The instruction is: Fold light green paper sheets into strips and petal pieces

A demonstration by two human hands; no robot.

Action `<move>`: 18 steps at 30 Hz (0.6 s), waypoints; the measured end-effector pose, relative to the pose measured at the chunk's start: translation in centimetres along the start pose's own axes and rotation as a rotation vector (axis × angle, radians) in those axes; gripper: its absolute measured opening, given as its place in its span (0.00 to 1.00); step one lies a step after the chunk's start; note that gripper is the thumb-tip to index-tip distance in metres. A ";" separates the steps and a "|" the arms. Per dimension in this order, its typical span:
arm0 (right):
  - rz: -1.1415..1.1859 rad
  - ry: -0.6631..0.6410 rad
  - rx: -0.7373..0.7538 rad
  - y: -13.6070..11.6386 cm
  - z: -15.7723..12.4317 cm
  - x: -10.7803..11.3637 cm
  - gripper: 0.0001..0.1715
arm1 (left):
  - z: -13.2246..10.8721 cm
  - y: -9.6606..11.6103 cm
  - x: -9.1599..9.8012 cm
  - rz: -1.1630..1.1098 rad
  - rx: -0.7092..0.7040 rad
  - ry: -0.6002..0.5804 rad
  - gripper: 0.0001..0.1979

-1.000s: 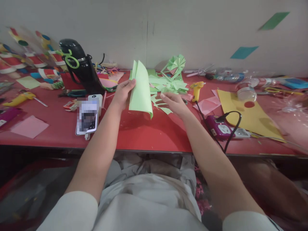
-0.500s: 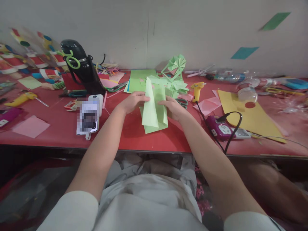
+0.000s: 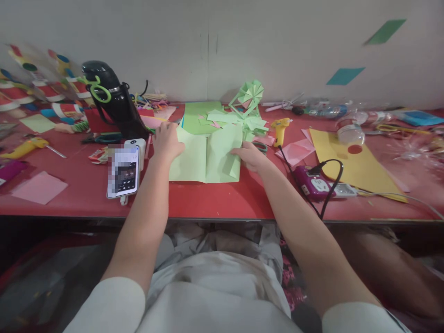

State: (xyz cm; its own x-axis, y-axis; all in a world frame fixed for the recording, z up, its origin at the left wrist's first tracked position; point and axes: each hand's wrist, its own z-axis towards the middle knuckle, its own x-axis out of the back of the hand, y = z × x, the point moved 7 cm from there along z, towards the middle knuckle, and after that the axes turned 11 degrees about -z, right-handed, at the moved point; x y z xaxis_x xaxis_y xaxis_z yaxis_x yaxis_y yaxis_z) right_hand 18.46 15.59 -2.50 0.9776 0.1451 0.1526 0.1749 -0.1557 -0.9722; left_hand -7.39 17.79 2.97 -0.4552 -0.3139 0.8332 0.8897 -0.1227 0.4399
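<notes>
A light green sheet of paper (image 3: 204, 157) lies spread on the red table (image 3: 215, 199), with a crease down its middle and its right half slightly raised. My left hand (image 3: 167, 141) rests on the sheet's left upper edge, fingers together and pressing down. My right hand (image 3: 250, 156) holds the sheet's right edge, fingers curled on it. Behind the sheet lie more green sheets (image 3: 197, 115), green cut scraps (image 3: 253, 124) and a folded green paper fan shape (image 3: 250, 95).
A phone (image 3: 123, 172) stands left of my left arm, before a black flask (image 3: 111, 99). A yellow glue gun (image 3: 279, 129), a purple power strip with black cable (image 3: 317, 182), yellow paper (image 3: 350, 159), pink paper (image 3: 40, 187) and scissors (image 3: 262, 147) lie around.
The folded green sheet, held up in my left hand a second ago, came down to the table and was opened out flat; both hands moved apart to its edges.
</notes>
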 end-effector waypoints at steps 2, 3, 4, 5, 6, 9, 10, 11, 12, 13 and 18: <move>0.003 -0.010 0.002 0.0 -0.1 -0.1 0.16 | -0.5 1.7 -0.3 0.032 -0.029 0.012 0.37; 0.008 -0.011 0.007 0.0 -0.1 -0.1 0.15 | -0.6 2.6 -0.6 0.038 -0.062 -0.006 0.38; 0.013 -0.009 0.011 -0.1 -0.1 -0.1 0.15 | -0.8 3.4 -1.2 0.033 -0.112 -0.041 0.36; 0.016 -0.010 0.013 -0.1 -0.1 -0.1 0.16 | -1.0 4.2 -1.9 0.018 -0.163 -0.092 0.32; 0.015 -0.015 0.011 0.0 -0.1 -0.2 0.17 | -1.1 4.9 -2.8 -0.004 -0.218 -0.161 0.29; -0.016 -0.025 -0.048 0.1 -0.1 -0.2 0.16 | -1.6 5.6 -5.4 -0.050 -0.292 -0.360 0.25; -0.026 -0.011 -0.080 0.2 -0.2 -0.1 0.13 | -1.7 5.4 -6.2 -0.046 -0.281 -0.422 0.26; -0.034 0.014 -0.108 0.2 -0.2 0.2 0.10 | -1.7 5.1 -6.8 -0.045 -0.258 -0.472 0.27; -0.041 0.045 -0.130 0.2 -0.2 0.5 0.07 | -1.8 4.8 -7.2 -0.047 -0.238 -0.499 0.28; -0.048 0.079 -0.142 0.1 -0.2 0.9 0.05 | -1.7 4.6 -7.5 -0.053 -0.233 -0.509 0.29; -0.054 0.139 -0.106 -0.3 -0.1 2.4 0.03 | -1.5 4.3 -7.2 -0.073 -0.246 -0.463 0.29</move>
State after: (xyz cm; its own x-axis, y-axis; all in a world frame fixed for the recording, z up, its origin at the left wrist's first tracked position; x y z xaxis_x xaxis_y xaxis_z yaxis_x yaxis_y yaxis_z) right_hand 20.73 15.91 -1.81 0.9718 0.0210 0.2347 0.2322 -0.2549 -0.9387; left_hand -0.21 18.08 -1.70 -0.4348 0.1456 0.8887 0.8120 -0.3634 0.4568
